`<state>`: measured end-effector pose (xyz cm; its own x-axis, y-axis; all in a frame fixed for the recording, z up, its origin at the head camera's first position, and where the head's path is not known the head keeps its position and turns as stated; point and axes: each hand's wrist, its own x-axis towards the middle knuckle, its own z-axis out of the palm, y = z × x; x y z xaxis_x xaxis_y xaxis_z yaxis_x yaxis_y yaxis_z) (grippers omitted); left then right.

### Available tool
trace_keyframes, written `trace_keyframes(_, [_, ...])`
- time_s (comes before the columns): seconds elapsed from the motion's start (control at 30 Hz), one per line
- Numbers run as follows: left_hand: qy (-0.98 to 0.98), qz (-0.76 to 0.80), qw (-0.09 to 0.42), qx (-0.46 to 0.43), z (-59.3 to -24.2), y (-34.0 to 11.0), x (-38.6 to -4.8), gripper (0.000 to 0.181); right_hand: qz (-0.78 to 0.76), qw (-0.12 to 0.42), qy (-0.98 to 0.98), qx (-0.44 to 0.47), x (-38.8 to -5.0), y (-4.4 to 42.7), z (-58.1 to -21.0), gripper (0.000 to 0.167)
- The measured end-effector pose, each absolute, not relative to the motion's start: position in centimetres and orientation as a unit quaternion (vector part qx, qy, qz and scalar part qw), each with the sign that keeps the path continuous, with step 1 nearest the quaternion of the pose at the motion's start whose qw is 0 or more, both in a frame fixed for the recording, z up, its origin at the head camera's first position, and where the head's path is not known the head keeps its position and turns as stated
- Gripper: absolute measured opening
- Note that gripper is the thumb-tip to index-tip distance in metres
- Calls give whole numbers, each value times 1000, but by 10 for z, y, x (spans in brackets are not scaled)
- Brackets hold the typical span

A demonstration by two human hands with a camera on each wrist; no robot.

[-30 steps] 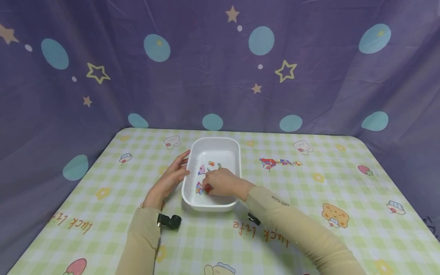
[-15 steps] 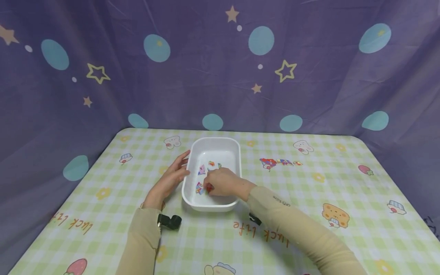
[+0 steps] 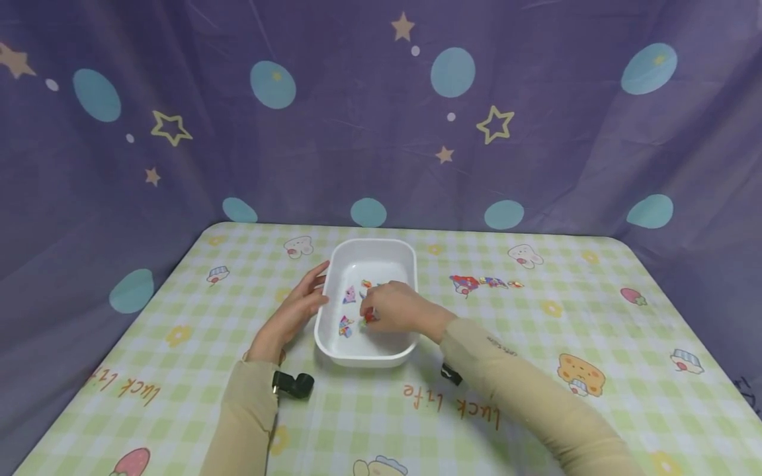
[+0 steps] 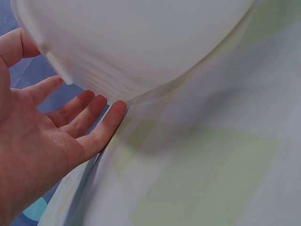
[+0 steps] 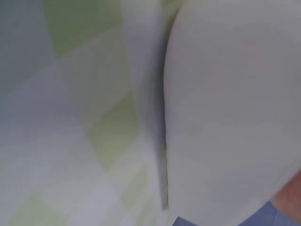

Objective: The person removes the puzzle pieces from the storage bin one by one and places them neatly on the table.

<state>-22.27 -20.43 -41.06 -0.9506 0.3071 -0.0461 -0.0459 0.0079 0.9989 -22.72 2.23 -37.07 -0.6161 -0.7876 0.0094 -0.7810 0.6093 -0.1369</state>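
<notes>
A white rectangular tray (image 3: 372, 361) stands on the table, with several small, colourful flat pieces (image 3: 346, 326) on its bottom. My left hand (image 3: 292, 314) rests against the tray's left side; in the left wrist view, its fingertips touch the outer wall (image 4: 131, 47). Reaching into the tray over its right rim, my right hand (image 3: 395, 307) pinches a small red flat piece (image 3: 370, 316), partly hidden by the fingers. The right wrist view shows mostly the tray's outer wall (image 5: 225, 108), with only a bit of the hand at its edge.
To the right of the tray, a red-and-blue piece (image 3: 464, 283) and two smaller ones (image 3: 493, 282) lie in a row on the checked tablecloth (image 3: 506, 330). Behind the table hangs a purple curtain (image 3: 369, 165).
My right hand has shifted slightly right and back inside the tray, with the red piece between its fingers. The left hand and the tray stay where they were.
</notes>
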Motion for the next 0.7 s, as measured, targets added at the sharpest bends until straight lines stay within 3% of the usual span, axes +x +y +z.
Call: trace_keyframes(0.7, [694,702,125,99,-414,-205,-223,73,-146,-43,902,-404,-247,80,-350,13])
